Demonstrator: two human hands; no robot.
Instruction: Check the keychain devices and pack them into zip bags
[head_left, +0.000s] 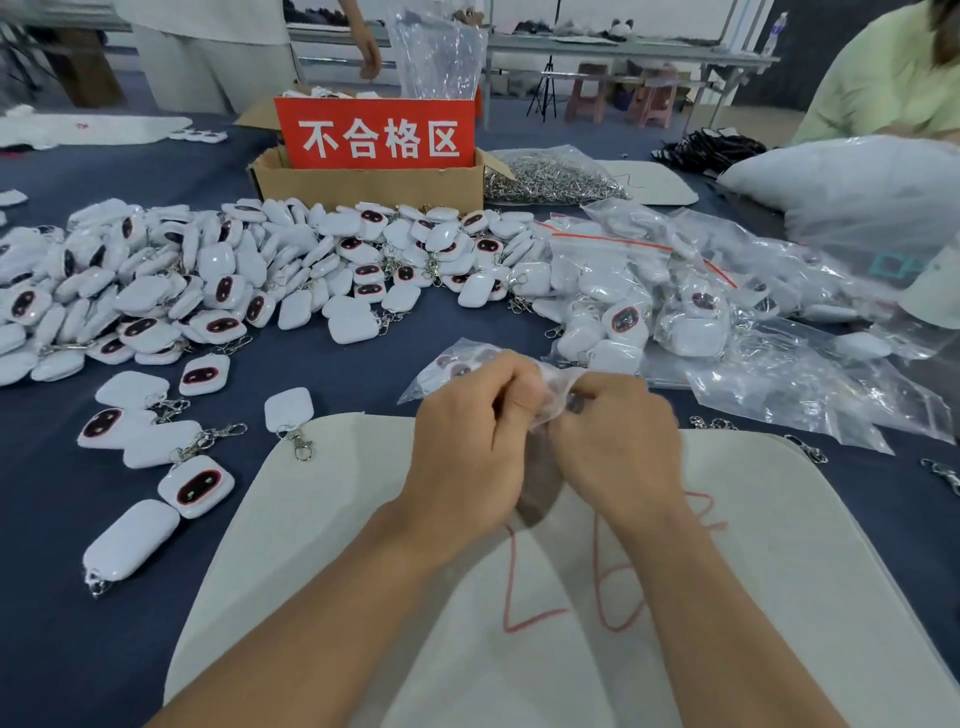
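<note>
My left hand (470, 441) and my right hand (618, 447) meet above a white mat (322, 519), both pinching the edge of a clear zip bag (556, 395). What the bag contains is hidden behind my fingers. A big heap of white keychain devices (234, 275) with dark red-rimmed faces stretches across the blue table to the left. Several loose devices (197, 486) with metal clasps lie near the mat's left edge. Filled zip bags (649, 301) pile up on the right, and one bag (447, 369) lies just behind my hands.
A cardboard box (374, 182) with a red sign stands at the back centre. A bag of metal clasps (550, 176) lies to its right. A big white plastic sack (857, 192) sits far right beside a seated person (883, 78). Another person (218, 52) stands behind the table.
</note>
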